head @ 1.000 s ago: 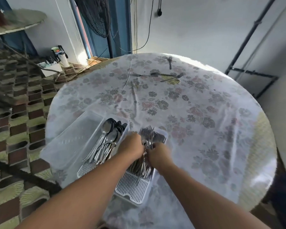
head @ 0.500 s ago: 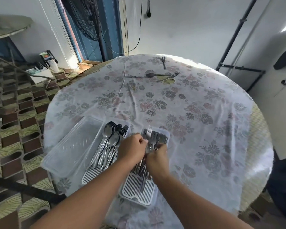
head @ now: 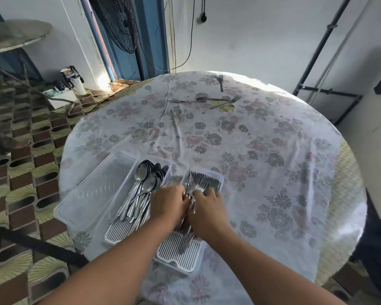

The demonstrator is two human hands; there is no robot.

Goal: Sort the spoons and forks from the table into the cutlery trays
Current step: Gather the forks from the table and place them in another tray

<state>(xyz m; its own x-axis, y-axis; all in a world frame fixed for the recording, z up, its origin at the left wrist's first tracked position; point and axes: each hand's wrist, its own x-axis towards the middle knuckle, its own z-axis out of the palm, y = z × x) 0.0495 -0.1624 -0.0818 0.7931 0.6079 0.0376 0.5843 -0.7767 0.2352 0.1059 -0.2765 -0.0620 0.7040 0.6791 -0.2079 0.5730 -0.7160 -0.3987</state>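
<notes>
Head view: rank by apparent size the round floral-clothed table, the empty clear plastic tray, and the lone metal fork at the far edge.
1. Round floral-clothed table
2. Empty clear plastic tray
3. Lone metal fork, though distance shrinks it.

Home: floral tablecloth (head: 262, 150), standing fan (head: 119, 23)

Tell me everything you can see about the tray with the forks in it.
The fork tray is a clear plastic oblong box with a white slotted insert, lying flat on the floral tablecloth right of the spoon tray. Metal forks fill it, tines pointing away. The left hand and right hand rest on them.
</notes>
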